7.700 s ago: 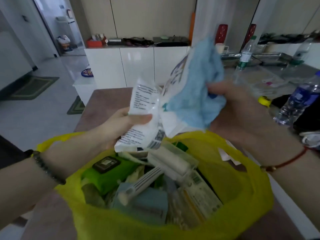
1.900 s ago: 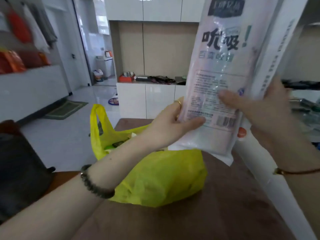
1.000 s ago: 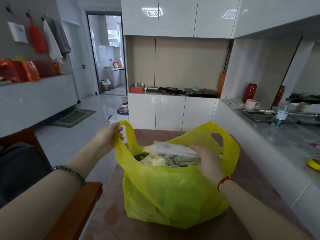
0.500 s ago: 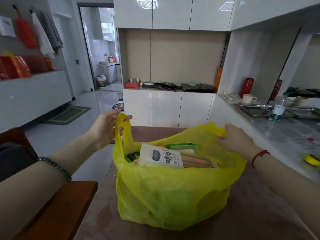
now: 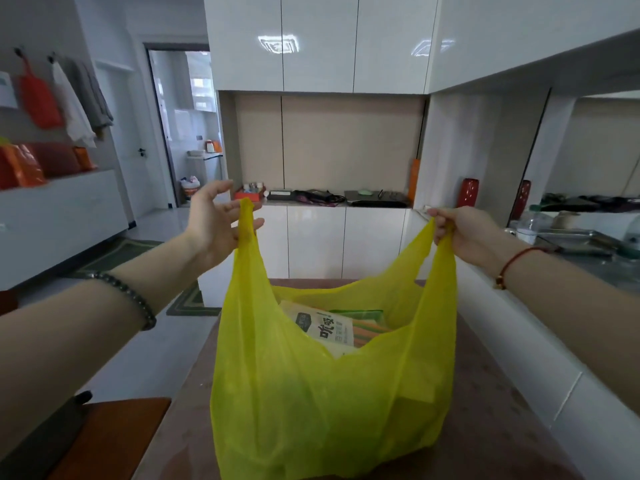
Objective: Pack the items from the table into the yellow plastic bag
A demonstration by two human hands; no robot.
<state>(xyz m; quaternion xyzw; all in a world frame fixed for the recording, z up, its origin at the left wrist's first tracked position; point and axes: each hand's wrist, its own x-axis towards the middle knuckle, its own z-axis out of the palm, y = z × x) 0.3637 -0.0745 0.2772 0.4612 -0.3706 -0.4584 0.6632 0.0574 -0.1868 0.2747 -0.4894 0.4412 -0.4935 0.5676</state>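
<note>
Head view: yellow plastic bag [image 5: 329, 393] stands on the brown table [image 5: 502, 427], both handles drawn up and apart. Left hand [image 5: 214, 223] pinches the left handle between thumb and fingers, remaining fingers loose. Right hand [image 5: 464, 233] is fisted tight around the right handle. Inside the bag, near its mouth, a white printed packet [image 5: 325, 329] lies on top of green and orange packs. Film looks thin, soft and stretchy; the load looks bulky, probably moderately heavy. Best hold: the handle loops, both together, lifted evenly to spare the film.
</note>
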